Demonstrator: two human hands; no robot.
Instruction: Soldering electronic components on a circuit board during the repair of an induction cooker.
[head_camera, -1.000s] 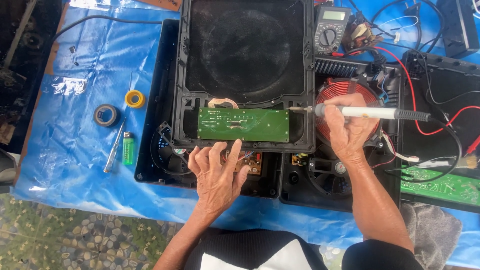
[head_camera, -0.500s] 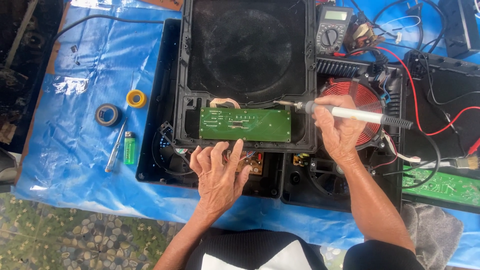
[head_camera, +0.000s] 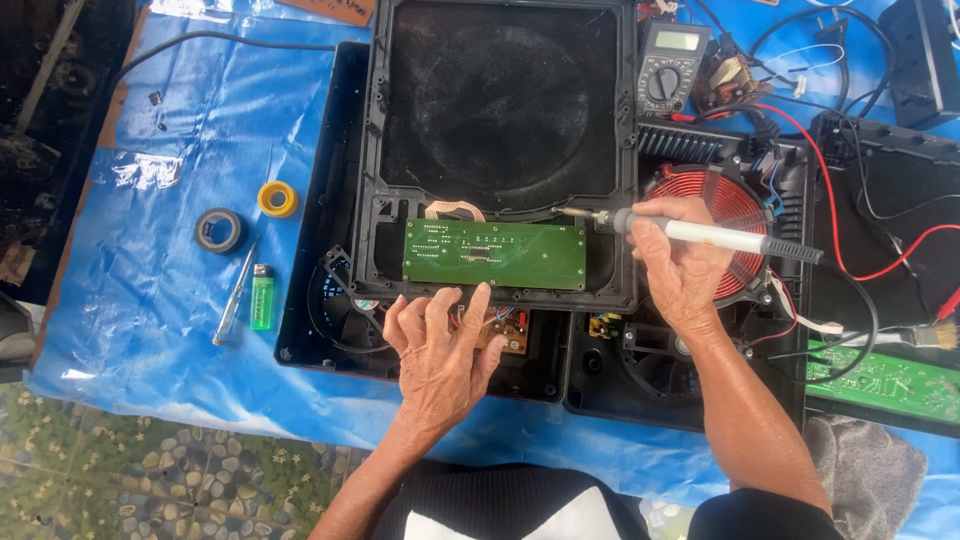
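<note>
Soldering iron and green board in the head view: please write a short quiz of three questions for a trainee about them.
1. True or false: the right hand holds the soldering iron with its tip at the right end of the green board.
2. Where do the left hand fingers rest?
A. on the multimeter
B. on the frame edge just below the green board
C. on the yellow tape roll
3. Fill in: the green lighter lies on the blue sheet beside a ____.

Key:
1. true
2. B
3. screwdriver
</note>
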